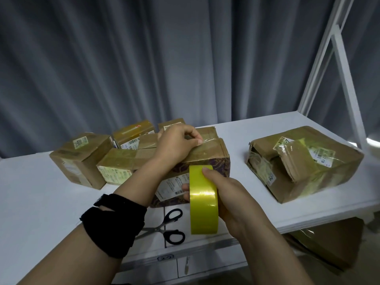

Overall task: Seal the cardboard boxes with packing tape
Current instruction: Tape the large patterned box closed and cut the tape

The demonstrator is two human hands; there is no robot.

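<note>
A cardboard box (207, 155) with a purple patterned side and a white label stands at the middle of the white table (41, 192). My left hand (176, 145) rests on its top, fingers curled and pressing a strip of clear tape onto the closed flaps. In front of the box, my right hand (228, 194) grips a yellow roll of packing tape (202, 200), held upright on edge. Black-handled scissors (168, 227) lie open on the table below the roll.
Several smaller taped boxes (82, 159) crowd the table to the left and behind. A large crumpled box (304, 161) with a torn flap sits at the right. A white metal frame (339, 58) rises at the back right; grey curtains hang behind.
</note>
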